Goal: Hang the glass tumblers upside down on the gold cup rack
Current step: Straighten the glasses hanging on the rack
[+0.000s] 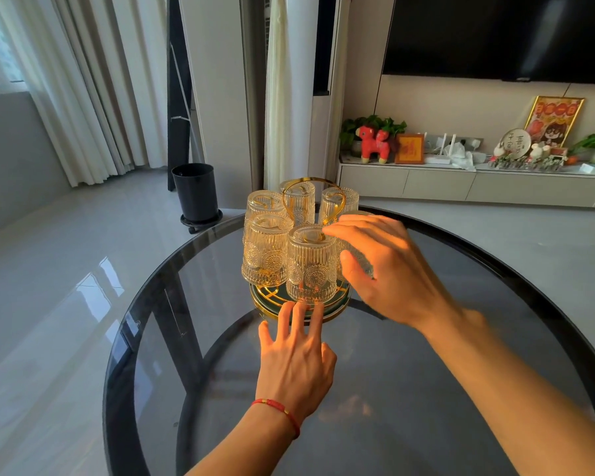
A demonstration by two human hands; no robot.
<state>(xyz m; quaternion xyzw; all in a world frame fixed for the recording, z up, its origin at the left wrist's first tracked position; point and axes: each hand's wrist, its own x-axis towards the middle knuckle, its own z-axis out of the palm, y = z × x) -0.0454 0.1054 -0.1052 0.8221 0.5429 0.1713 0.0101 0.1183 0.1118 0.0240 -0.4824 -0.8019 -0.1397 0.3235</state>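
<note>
Six tumblers (311,262) inverted on gold rack (337,305), mid-bench (461,338). Right grip (389,269) loosely curled round right-side tumbler, axis vertical, just ahead. Left grip (294,359) spread flat, fingertips at rack base.

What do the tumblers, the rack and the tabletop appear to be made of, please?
Tumblers: clear pressed glass, see-through with ribbed walls and embossed medallions. Rack: probably metal with a shiny gold finish, judging by its thin gleaming loop. Tabletop: smoked glass, since its frame shows through beneath reflections.
</note>
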